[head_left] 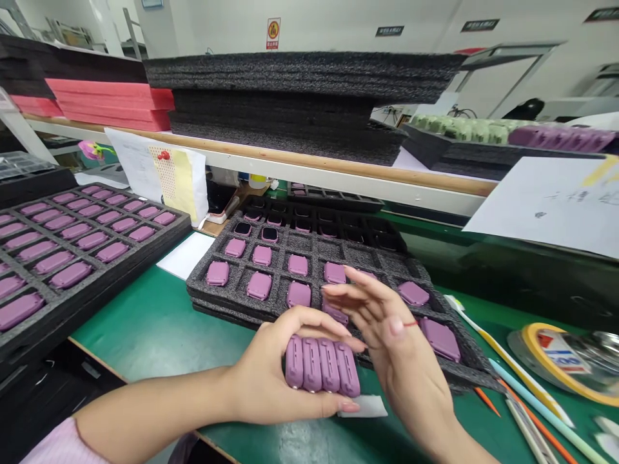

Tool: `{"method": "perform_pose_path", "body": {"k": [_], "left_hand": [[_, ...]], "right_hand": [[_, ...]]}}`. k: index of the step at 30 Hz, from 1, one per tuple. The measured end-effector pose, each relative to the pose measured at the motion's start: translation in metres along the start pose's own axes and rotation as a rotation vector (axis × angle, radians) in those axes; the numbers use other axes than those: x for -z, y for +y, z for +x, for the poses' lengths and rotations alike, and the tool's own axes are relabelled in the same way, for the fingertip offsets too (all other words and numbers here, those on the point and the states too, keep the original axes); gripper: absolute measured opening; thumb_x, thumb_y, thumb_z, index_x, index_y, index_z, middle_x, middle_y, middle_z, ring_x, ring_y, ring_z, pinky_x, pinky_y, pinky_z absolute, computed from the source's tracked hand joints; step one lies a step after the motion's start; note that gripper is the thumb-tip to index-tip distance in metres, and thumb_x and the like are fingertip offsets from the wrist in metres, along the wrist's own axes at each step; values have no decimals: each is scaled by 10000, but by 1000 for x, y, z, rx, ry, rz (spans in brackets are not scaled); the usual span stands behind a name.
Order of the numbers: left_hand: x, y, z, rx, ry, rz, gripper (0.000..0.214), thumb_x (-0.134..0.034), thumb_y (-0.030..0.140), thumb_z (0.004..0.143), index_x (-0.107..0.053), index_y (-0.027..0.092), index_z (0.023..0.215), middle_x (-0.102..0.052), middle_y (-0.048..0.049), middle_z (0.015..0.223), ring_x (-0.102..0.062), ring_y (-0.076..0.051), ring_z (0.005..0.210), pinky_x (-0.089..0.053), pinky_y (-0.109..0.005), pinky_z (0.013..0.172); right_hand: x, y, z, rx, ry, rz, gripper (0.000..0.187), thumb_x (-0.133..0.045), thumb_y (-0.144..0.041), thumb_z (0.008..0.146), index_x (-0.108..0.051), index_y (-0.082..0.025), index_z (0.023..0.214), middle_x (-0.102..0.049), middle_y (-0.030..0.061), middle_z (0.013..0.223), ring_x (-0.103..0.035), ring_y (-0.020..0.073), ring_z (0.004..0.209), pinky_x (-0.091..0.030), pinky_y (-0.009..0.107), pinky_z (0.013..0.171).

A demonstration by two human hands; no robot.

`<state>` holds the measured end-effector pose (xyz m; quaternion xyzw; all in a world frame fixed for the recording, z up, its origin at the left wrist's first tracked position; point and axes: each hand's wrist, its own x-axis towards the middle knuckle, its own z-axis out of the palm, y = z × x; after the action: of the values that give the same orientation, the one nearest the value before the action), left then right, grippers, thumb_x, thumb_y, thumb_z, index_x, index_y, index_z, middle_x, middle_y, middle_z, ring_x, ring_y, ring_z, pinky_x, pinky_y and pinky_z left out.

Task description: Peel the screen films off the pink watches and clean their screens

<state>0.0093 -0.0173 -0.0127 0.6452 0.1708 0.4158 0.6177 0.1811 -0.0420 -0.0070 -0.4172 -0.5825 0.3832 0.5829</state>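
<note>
A row of several purple smartwatch cases (322, 366) stands on edge, side by side, in my left hand (271, 367), whose fingers and thumb wrap round them. My right hand (396, 341) is just to the right, its fingers stretched out and apart over the front of a black foam tray (217, 306); nothing shows in it. In the tray's pockets lie more purple watch cases (260, 285), most with their backs up. Two cases near the back left show black screens (269, 233). My right fingers partly hide cases in the middle of the tray.
A second foam tray (159, 235) of purple cases stands at left. On the green table (145, 341) at right lie a toothbrush (507, 357), thin tools and a tape roll (551, 361). A shelf (300, 164) with foam stacks (290, 96) crosses behind.
</note>
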Motion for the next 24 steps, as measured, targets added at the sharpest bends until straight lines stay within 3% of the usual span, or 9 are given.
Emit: {"method": "perform_pose_path", "body": {"k": [5,9,13,16,20,22,24], "left_hand": [[4,-6,4,-267,-59,111,541,-824,89,721,-556,211,1176,-725,-99,1194,-687,-237,1145,-543,-366,1002],[8,-8,2,-323,-95,211,499,-766,107,761,-554,211,1200,-711,-91,1229,-683,-227,1158,-550,-319,984],[10,-5,-2,-184,-107,336,400,-741,213,821,-572,225,1183,-719,-74,1201,-697,-229,1120,-549,-324,971],[9,-5,-2,-216,-125,318,345,-697,230,873,-574,230,1195,-711,-74,1224,-664,-235,1178,-512,-358,1031],[10,-7,0,-290,-129,356,341,-623,340,943,-554,225,1257,-689,-101,1233,-633,-242,1188,-473,-393,1065],[11,-9,-1,-308,-114,415,419,-586,382,959,-509,226,1341,-619,-134,1316,-561,-271,1273,-422,-435,1116],[11,-10,-2,-309,-74,460,504,-600,355,944,-452,243,1413,-514,-151,1408,-443,-304,1382,-353,-476,1170]], "right_hand": [[2,-2,9,-336,-147,70,587,-357,-692,969,-545,-290,1354,-703,84,1151,-699,241,1048,-572,409,943],[9,-2,5,-462,-342,40,662,-307,-723,963,-540,-268,1383,-688,118,1263,-665,298,1172,-556,481,973],[11,2,3,-385,-446,139,689,-477,-742,898,-510,-291,1417,-563,118,1462,-622,320,1254,-603,449,902],[6,1,2,-325,-464,151,825,-719,-691,764,-478,-279,1436,-605,134,1413,-629,325,1246,-588,445,946],[-4,-2,-2,-233,-343,38,928,-897,-482,655,-457,-267,1444,-649,124,1359,-634,306,1243,-567,413,992],[-8,-5,-3,-187,-271,-64,961,-917,-375,632,-444,-252,1459,-659,125,1346,-651,303,1221,-584,390,969],[-9,-7,-4,-136,-238,-132,977,-891,-298,662,-392,-253,1501,-736,99,1201,-718,276,1104,-621,354,895]]}}
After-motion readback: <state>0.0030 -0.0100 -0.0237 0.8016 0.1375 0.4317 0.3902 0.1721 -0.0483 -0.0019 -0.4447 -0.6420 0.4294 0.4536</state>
